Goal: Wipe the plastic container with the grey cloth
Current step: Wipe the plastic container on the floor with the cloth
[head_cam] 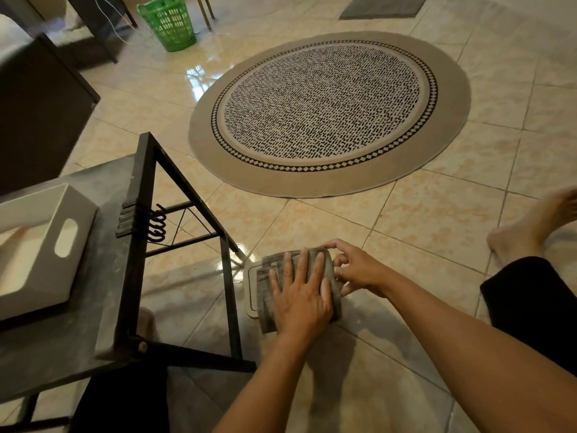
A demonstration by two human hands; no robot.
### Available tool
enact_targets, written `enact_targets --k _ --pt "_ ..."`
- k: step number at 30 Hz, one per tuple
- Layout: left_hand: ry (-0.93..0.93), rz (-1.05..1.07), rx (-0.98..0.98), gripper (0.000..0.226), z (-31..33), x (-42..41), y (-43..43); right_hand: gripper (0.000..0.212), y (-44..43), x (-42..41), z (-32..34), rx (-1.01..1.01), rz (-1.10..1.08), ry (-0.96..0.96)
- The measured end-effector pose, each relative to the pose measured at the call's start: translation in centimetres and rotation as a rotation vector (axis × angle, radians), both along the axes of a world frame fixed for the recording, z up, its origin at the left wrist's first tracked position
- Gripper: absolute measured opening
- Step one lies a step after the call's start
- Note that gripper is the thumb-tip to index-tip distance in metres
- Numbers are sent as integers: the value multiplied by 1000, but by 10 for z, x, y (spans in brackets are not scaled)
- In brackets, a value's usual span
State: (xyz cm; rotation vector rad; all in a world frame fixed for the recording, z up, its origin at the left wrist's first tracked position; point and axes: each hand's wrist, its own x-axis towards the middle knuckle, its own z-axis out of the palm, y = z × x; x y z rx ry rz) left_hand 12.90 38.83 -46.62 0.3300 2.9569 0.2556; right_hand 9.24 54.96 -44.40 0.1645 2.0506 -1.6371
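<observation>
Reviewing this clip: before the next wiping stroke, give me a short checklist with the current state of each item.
1. Grey cloth lies over the plastic container: ok.
2. Left hand flat on the cloth, fingers spread: ok.
3. Right hand steadies the cloth's right edge: ok; whether it touches the container, cannot tell.
4. Container sits flat on the floor tiles: ok.
5. Room to stroke leftward: not ok, the black table leg stands close beside the container.
6. Container already clean: cannot tell, mostly covered.

One head-worn wide view looks forward and down, close over both hands (324,285) on the floor (437,214)
</observation>
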Motion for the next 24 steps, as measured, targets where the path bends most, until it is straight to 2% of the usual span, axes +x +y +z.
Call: enact_targets --k 3,7,14,20,24 --pt "-11 8 -6 58 2 -17 -3 63 2 2 1 -27 8 -17" --pt "-7 175 30 61 0 -18 -28 63 1 2 0 -20 -18 -22" --pt "-33 49 0 59 4 -14 9 65 1 1 1 -1 -8 -14" --pt "-32 266 48 63 6 -20 -22 60 1 6 -6 -64 -94 -17" --pt "-26 174 44 62 5 2 1 59 -3 13 -9 -104 -198 -23"
